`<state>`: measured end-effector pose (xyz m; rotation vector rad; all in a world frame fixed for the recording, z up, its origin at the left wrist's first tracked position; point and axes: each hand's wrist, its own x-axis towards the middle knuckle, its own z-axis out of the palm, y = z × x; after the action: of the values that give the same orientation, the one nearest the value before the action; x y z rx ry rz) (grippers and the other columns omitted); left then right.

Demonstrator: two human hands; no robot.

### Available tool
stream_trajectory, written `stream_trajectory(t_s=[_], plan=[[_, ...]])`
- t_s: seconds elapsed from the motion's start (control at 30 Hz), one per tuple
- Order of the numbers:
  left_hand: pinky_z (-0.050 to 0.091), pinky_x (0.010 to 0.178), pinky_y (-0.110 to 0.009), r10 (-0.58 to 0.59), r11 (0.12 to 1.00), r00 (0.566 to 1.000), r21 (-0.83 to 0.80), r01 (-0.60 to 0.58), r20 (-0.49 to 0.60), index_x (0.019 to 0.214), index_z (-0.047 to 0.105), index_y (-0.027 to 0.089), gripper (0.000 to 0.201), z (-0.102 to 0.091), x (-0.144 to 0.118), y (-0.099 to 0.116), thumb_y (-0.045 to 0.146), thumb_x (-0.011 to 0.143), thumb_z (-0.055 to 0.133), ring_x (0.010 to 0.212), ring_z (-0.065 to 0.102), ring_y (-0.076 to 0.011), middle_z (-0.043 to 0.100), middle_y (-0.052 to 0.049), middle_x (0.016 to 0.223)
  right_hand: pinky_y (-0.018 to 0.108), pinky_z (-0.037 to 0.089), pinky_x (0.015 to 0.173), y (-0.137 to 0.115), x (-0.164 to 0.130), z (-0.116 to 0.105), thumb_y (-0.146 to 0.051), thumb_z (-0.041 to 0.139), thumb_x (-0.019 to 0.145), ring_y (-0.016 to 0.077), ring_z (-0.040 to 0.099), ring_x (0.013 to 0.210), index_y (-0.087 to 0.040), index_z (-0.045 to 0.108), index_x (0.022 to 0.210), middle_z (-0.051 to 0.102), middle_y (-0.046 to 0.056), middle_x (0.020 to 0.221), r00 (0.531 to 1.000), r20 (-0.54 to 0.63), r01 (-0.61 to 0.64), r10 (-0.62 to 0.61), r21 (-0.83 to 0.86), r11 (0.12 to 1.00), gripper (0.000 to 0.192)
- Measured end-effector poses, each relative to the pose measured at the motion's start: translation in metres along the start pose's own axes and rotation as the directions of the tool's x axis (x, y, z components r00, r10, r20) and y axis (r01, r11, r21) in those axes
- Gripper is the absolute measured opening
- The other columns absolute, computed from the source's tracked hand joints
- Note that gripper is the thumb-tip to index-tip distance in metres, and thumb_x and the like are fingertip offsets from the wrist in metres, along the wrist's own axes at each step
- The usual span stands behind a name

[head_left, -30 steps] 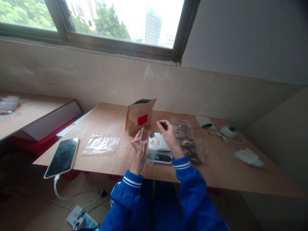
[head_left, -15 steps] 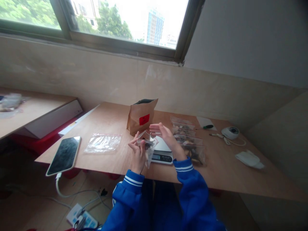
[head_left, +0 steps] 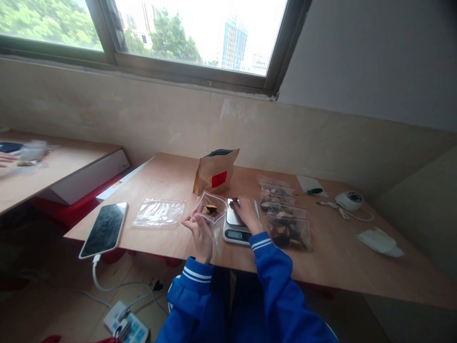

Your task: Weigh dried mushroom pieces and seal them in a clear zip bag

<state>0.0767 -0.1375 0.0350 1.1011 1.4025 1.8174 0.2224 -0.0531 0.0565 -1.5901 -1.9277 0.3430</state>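
While my left hand [head_left: 200, 227] held the small clear zip bag [head_left: 211, 211] up just above the counter [head_left: 171, 181], its fingers pinched the bag's left edge so that the mouth stood open toward me. Inside it lay a few dark and tan pieces, gathered near the bottom. My right hand [head_left: 245, 212] rested flat on the platform of the small scale [head_left: 235, 225], just right of the bag; whether its fingers were closed on anything I could not tell, since the back of the hand hid them. Behind the scale stood a brown paper pouch [head_left: 215, 175], upright, open at the top, with a red label on its face. To the right of the scale lay a row of filled clear bags [head_left: 285, 220] holding dark dried pieces, flat on the wood. An empty, crinkled clear bag [head_left: 159, 212] lay to the left, and beyond it a phone [head_left: 104, 228] with a dark glossy screen overhung the counter's near edge, a white cable trailing from it.
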Motion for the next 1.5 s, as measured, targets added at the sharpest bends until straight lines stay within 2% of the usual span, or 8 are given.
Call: stream_trajectory(t_s=[0.23, 0.43, 0.73, 0.93, 1.03, 1.1, 1.23, 1.5], plan=[[0.050, 0.097, -0.050, -0.096, 0.991, 0.995, -0.093, 0.092, -0.030, 0.122, 0.026, 0.024, 0.040, 0.009, -0.006, 0.026, 0.053, 0.096, 0.030, 0.127, 0.052, -0.0261, 0.048, -0.020, 0.139, 0.031, 0.049, 0.074, -0.028, -0.008, -0.040, -0.040, 0.053, 0.089, 0.0208, 0.064, 0.081, -0.014, 0.068, 0.101, 0.072, 0.010, 0.093, 0.973, -0.196, -0.024, 0.122, 0.439, 0.898, 0.031], [0.040, 0.108, -0.051, -0.056, 0.987, 0.998, -0.152, 0.050, -0.038, 0.120, 0.029, 0.024, 0.042, 0.015, -0.012, 0.025, 0.056, 0.093, 0.036, 0.135, 0.043, -0.0250, 0.036, -0.018, 0.150, 0.034, 0.045, 0.091, -0.064, -0.038, -0.080, -0.040, 0.058, 0.088, 0.0200, 0.059, 0.101, -0.024, 0.066, 0.113, 0.066, 0.005, 0.112, 0.981, -0.079, 0.193, -0.176, 0.400, 0.896, 0.031], [0.039, 0.107, -0.051, 0.029, 0.991, 0.996, -0.131, -0.040, -0.084, 0.118, 0.028, 0.020, 0.042, 0.024, -0.021, 0.032, 0.052, 0.093, 0.040, 0.132, 0.046, -0.0272, 0.033, -0.027, 0.148, 0.040, 0.051, 0.086, -0.071, -0.104, -0.044, -0.052, 0.063, 0.081, 0.0249, 0.062, 0.100, -0.017, 0.049, 0.129, 0.062, 0.013, 0.120, 0.973, -0.048, -0.162, 0.227, 0.561, 0.812, 0.060], [0.027, 0.116, -0.046, 0.222, 0.972, 0.971, -0.098, -0.213, 0.088, 0.112, 0.043, 0.020, 0.040, 0.020, -0.038, 0.033, 0.055, 0.094, 0.034, 0.144, 0.028, -0.0233, 0.028, -0.018, 0.153, 0.036, 0.049, 0.092, -0.080, -0.106, -0.055, -0.046, 0.046, 0.093, 0.0236, 0.064, 0.103, -0.019, 0.066, 0.103, 0.070, 0.009, 0.106, 0.965, -0.174, -0.017, 0.195, 0.704, 0.710, 0.036], [0.026, 0.116, -0.043, 0.156, 0.981, 0.987, -0.110, -0.158, -0.035, 0.117, 0.045, 0.021, 0.038, 0.012, -0.028, 0.036, 0.051, 0.093, 0.044, 0.143, 0.030, -0.0225, 0.032, -0.015, 0.153, 0.033, 0.052, 0.083, -0.073, -0.112, -0.065, -0.049, 0.050, 0.091, 0.0232, 0.066, 0.094, -0.019, 0.068, 0.099, 0.072, 0.008, 0.100, 0.937, -0.220, -0.008, 0.271, 0.764, 0.646, 0.036], [0.034, 0.112, -0.040, 0.038, 0.986, 0.999, -0.164, -0.041, -0.022, 0.120, 0.045, 0.021, 0.044, 0.007, -0.018, 0.038, 0.049, 0.088, 0.055, 0.137, 0.040, -0.0234, 0.042, -0.015, 0.146, 0.032, 0.053, 0.078, -0.066, -0.119, -0.066, -0.050, 0.053, 0.089, 0.0225, 0.067, 0.087, -0.019, 0.069, 0.098, 0.073, 0.008, 0.097, 0.927, -0.198, -0.027, 0.320, 0.813, 0.581, 0.036], [0.053, 0.083, -0.034, -0.138, 0.938, 0.943, -0.266, 0.222, 0.302, 0.105, 0.056, 0.017, 0.039, -0.002, -0.003, 0.043, 0.050, 0.084, 0.059, 0.094, 0.068, -0.0219, 0.070, -0.009, 0.098, 0.031, 0.053, 0.072, -0.054, -0.126, -0.060, -0.050, 0.055, 0.088, 0.0202, 0.066, 0.078, -0.020, 0.068, 0.091, 0.073, 0.007, 0.092, 0.918, -0.170, -0.036, 0.359, 0.866, 0.500, 0.033], [0.047, 0.056, -0.021, -0.127, 0.962, 0.947, -0.197, 0.190, 0.296, 0.089, 0.056, 0.018, 0.030, -0.010, -0.009, 0.059, 0.046, 0.081, 0.063, 0.065, 0.064, -0.0134, 0.069, -0.002, 0.077, 0.030, 0.050, 0.058, -0.039, -0.124, -0.054, -0.054, 0.063, 0.079, 0.0164, 0.059, 0.059, -0.017, 0.061, 0.093, 0.071, 0.006, 0.080, 0.836, -0.223, -0.089, 0.501, 0.847, 0.524, 0.039]])
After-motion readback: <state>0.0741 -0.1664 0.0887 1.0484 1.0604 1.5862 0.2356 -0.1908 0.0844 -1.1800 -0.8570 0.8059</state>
